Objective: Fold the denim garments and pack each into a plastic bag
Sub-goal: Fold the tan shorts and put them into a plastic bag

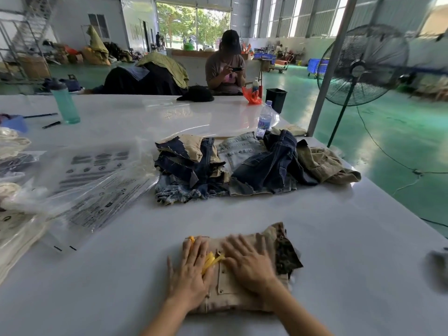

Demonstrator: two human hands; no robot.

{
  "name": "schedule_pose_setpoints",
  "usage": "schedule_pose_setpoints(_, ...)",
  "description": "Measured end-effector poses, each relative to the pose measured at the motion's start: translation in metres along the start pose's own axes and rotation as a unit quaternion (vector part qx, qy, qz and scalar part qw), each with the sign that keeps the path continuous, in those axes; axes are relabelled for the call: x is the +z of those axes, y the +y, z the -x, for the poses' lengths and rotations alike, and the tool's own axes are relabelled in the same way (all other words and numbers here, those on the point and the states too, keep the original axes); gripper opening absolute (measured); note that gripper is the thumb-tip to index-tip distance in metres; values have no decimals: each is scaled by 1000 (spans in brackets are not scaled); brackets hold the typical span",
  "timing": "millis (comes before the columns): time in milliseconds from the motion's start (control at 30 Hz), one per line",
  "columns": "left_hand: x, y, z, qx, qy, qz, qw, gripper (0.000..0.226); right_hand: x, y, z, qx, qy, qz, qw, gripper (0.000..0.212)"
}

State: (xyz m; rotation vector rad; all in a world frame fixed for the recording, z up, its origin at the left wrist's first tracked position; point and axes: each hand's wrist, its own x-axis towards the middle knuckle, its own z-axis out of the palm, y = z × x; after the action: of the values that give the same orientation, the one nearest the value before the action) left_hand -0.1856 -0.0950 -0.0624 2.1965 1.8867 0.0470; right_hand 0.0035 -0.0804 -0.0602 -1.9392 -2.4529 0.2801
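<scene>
1. Lying on the near part of the white table (315, 214), a folded beige garment (238, 287) sits directly under both hands.
2. Pressing flat on its left half, the left hand (191, 272) has its fingers straight and slightly spread, pointing away from the person.
3. Resting on the middle of the same garment, the right hand (247, 260) lies palm down with fingers fanned out; its outline is blurred.
4. Between the two hands a yellow tag or strip (212, 260) shows on the fabric, partly covered by the left hand.
5. Farther back on the table, well apart from the hands, lies a loose pile of denim garments (254, 166) in dark blue, light blue and khaki, with frayed hems.
6. To the left of that pile a stack of clear plastic bags (97, 185) with printed warnings is spread out, near the folded piece but not touching it.
7. A water bottle (264, 120) stands just behind the pile, and a teal bottle (65, 103) stands far left.
8. The beige garment is folded into a compact rectangle, with metal studs along a placket and a dark camouflage-patterned panel (288, 255) sticking out at its right edge.
</scene>
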Motion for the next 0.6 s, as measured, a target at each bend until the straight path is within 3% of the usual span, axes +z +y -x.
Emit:
schedule_pose_setpoints(67,11,-6,-2,3,-13,-12,1000,70,-12,48,-2,89,0,30,996,55)
schedule_pose_setpoints(133,11,-4,-2,3,-12,-22,1000,70,-31,87,-4,220,-15,-21,975,56)
schedule_pose_setpoints(233,14,-2,-2,5,1,-23,1000,78,-53,106,-10,408,64,-229,882,65)
schedule_pose_setpoints(300,13,0,-1,4,15,-15,1000,92,-52,94,-13,394,122,-302,859,64)
schedule_pose_setpoints(367,14,0,-1,4,39,-1,999,94,-48,77,-15,358,131,-396,835,60)
schedule_pose_setpoints(467,15,-2,2,3,56,4,998,85,-61,80,-18,317,126,-576,743,24)
schedule_pose_setpoints(500,16,-3,2,1,43,4,999,82,-66,85,-16,289,147,-601,731,17)
schedule_pose_setpoints(533,17,-4,2,1,35,3,999,80,-71,92,-13,272,175,-588,742,17)
schedule_pose_setpoints(600,15,-3,4,20,34,-1,999,78,-71,102,-6,309,197,-456,811,26)
